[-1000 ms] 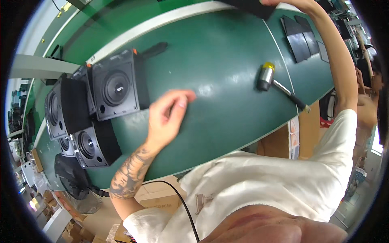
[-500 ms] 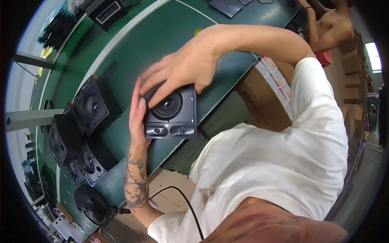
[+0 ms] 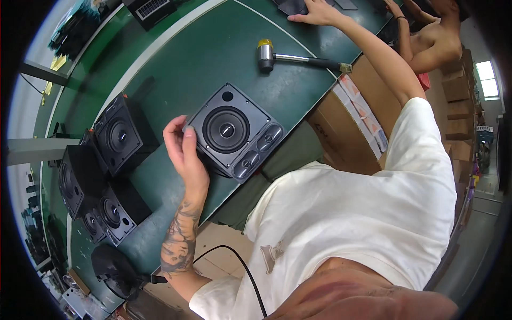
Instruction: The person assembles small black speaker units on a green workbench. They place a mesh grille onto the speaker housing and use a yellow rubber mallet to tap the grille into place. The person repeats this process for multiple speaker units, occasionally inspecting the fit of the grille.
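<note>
Centre-left: left hand [image 3: 185, 152] half-curled, thumb touched speaker [image 3: 226, 129] corner; grip unclear. Top: right hand [image 3: 321, 13] spread by panels [image 3: 292, 6]; fingertips cut off.

Big dark green workbench [image 3: 213, 58] stretching under and between the left fingers [image 3: 172, 128] and right fingers [image 3: 309, 17], with a thin white line [image 3: 284, 32] crossing it just below the right ones. Pale grey beam [image 3: 40, 148] pokes in well left of the left fingers. Below those, past the table edge, you get beige floor tiles [image 3: 226, 240]. Far right of the right fingers: stacked cardboard boxes [image 3: 460, 109], then a blown-out bright window [image 3: 487, 80], grey floor [image 3: 482, 218] lower down.
</note>
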### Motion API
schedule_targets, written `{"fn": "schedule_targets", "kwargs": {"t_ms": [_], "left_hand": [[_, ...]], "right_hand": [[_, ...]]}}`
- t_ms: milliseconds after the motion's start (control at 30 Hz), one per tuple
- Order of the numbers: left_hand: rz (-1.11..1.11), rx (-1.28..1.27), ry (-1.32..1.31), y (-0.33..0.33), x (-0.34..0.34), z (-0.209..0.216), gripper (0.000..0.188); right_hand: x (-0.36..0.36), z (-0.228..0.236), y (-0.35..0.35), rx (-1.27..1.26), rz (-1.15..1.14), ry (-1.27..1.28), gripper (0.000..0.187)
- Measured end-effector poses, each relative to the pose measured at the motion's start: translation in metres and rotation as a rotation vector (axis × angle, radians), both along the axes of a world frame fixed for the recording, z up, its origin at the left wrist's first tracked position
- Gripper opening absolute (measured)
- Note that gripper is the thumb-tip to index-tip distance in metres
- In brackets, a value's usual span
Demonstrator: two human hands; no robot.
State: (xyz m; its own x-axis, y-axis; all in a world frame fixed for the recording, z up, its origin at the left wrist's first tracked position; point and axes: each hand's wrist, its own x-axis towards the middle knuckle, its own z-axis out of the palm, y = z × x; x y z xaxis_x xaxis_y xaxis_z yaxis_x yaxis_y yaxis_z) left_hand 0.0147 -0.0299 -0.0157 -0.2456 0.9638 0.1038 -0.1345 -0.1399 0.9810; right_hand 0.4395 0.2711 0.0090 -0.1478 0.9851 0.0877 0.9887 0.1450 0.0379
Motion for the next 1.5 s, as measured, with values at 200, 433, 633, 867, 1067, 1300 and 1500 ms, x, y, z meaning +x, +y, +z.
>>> {"fn": "schedule_targets", "kwargs": {"t_ms": [200,433,633,867,1067,1300,1500], "left_hand": [[0.007,-0.007,0.067,0.0,-0.006,-0.001,0.031],[-0.013,-0.021,0.098,0.001,-0.005,0.0,0.033],[-0.038,-0.014,0.138,0.004,-0.007,-0.003,0.032],[-0.017,-0.023,0.193,0.004,-0.007,0.0,0.033],[-0.024,0.004,0.227,0.005,-0.006,0.0,0.033],[-0.023,0.006,0.218,0.005,-0.002,0.007,0.033],[-0.051,-0.026,0.217,0.007,-0.006,0.003,0.032]], "right_hand": [[-0.034,0.016,-0.035,-0.087,0.098,-0.053,0.114],[-0.05,0.051,-0.059,-0.125,0.345,-0.099,0.091],[-0.043,0.028,-0.051,-0.271,0.657,-0.006,0.109],[-0.053,0.034,-0.058,-0.177,0.594,0.095,0.095],[-0.051,0.054,-0.062,-0.013,0.536,0.169,0.085],[-0.047,0.039,-0.07,-0.003,0.49,-0.028,0.084],[-0.046,0.025,-0.082,0.077,0.352,0.117,0.084]]}}
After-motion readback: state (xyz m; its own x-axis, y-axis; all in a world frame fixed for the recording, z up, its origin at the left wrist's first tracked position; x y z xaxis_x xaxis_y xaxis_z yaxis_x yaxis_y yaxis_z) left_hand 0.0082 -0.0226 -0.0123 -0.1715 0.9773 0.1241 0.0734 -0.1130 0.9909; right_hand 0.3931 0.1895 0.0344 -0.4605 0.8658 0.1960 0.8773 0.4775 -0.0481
